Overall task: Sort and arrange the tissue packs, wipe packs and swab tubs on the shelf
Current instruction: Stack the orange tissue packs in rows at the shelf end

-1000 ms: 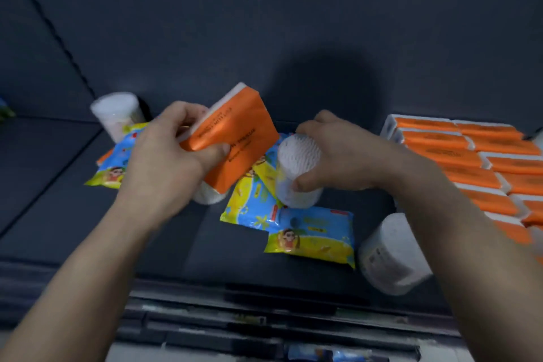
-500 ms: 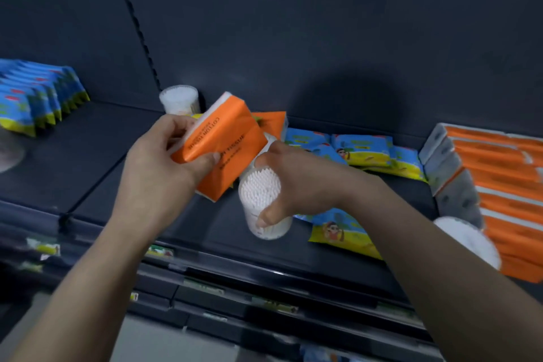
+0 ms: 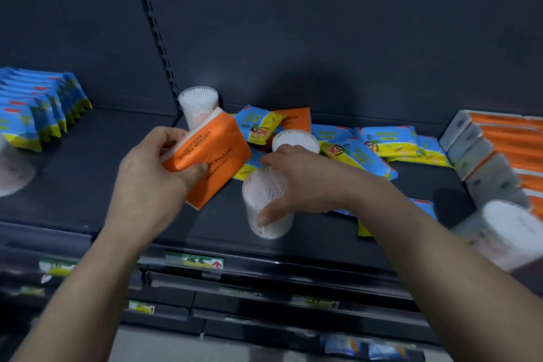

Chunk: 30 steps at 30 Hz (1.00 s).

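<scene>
The left hand (image 3: 147,182) pinches an orange tissue pack (image 3: 210,156) and the right hand (image 3: 305,182) wraps a swab tub (image 3: 264,206), both lifted clear of the shelf (image 3: 97,173), probably for transfer to matching rows.
</scene>
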Available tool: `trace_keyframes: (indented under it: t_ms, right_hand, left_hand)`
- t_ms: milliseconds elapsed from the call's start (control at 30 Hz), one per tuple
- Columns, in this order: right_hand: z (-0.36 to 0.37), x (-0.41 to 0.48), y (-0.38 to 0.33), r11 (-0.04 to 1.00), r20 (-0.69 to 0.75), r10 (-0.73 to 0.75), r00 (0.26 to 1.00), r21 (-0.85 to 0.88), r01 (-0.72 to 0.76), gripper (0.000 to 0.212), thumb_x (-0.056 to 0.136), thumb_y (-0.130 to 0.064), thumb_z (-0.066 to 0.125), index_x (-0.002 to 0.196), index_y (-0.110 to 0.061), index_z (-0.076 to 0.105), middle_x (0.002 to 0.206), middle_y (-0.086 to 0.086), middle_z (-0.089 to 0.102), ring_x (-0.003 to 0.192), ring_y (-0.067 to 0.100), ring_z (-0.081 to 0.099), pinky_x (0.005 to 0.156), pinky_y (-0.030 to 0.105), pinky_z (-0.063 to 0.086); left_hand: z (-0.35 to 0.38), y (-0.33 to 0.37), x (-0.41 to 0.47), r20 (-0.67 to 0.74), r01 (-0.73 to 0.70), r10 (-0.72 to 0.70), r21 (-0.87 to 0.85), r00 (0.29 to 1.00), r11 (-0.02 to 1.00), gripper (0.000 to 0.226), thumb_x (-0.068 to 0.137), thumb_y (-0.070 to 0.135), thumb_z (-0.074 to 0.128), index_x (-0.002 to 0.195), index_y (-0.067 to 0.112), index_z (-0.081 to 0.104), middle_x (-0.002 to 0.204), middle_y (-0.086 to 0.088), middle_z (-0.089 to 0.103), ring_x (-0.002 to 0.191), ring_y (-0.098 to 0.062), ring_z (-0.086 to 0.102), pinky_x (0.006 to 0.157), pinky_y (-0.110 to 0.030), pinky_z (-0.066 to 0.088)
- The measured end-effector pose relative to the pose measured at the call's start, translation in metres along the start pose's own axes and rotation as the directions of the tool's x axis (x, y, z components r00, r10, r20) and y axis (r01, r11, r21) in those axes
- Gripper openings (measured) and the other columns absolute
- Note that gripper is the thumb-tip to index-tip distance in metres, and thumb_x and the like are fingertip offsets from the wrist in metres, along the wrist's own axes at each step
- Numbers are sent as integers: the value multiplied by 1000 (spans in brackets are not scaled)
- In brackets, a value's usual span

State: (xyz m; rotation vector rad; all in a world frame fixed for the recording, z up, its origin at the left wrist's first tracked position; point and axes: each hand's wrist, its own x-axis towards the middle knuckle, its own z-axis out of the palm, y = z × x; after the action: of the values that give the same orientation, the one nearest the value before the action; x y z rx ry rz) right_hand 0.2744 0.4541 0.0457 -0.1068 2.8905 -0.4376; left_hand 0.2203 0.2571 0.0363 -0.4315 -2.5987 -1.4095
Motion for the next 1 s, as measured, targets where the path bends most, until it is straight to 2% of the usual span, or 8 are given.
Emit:
trace_keyframes:
  t_ms: [67,200,367,467,633,733,933,1000]
  right_hand:
    - [-7,-1,0,999,-92,24,995,45,-20,74,73,-60,65,133,-22,47,131,-1,48,122,18,43,95,28,39]
    - [-27,-11,24,993,-313,118,943,21,-117,40,84,-38,64,118,-17,60,114,0,62,106,19,56,89,32,45]
    - [-47,-35,87,942,-346,301,889,-35,-332,34,84,-27,63,117,-17,61,114,6,65,108,27,58,92,37,47]
    - [-58,-54,119,910,-355,382,853,-19,-415,35,85,-25,63,118,-15,61,116,7,64,110,27,57,91,34,46]
    - [-66,-72,168,885,-291,439,850,-28,-466,39,84,-26,64,121,-17,60,123,7,62,116,26,55,95,37,46]
    - [-72,-73,196,885,-228,436,870,-64,-461,43,84,-27,65,125,-16,58,124,8,62,115,26,55,96,36,45]
    - [-76,-43,242,917,-56,367,929,-144,-371,53,84,-31,66,132,-17,51,134,6,54,120,25,51,97,33,44]
    - [-70,-27,250,928,6,343,939,-159,-338,58,84,-34,66,136,-15,46,139,6,49,124,25,48,100,32,42]
  left_hand:
    - [0,3,6,-4,-22,22,-27,1000,999,32,72,9,75,96,22,59,80,17,60,64,14,54,55,2,36]
    - [9,25,18,7,-109,109,-74,994,991,34,72,10,74,96,26,57,81,19,58,68,12,54,57,2,37]
    - [44,68,26,94,-225,239,-133,967,965,34,72,13,72,98,28,56,84,22,57,74,16,52,62,3,36]
    - [73,91,28,156,-263,289,-164,945,951,34,72,14,72,95,32,55,83,24,57,76,15,53,69,-4,42]
    - [121,116,31,258,-300,329,-147,908,943,34,71,12,73,95,30,56,82,20,58,73,17,52,62,1,37]
    - [146,125,35,300,-306,322,-98,898,947,34,70,13,74,94,28,56,81,19,56,73,10,53,60,0,37]
    - [182,131,38,325,-232,209,33,922,972,34,70,10,73,98,22,58,80,14,55,77,-11,54,61,-8,36]
    - [187,128,38,320,-185,158,54,934,981,34,70,8,73,96,23,58,79,14,56,74,-6,55,57,-7,38]
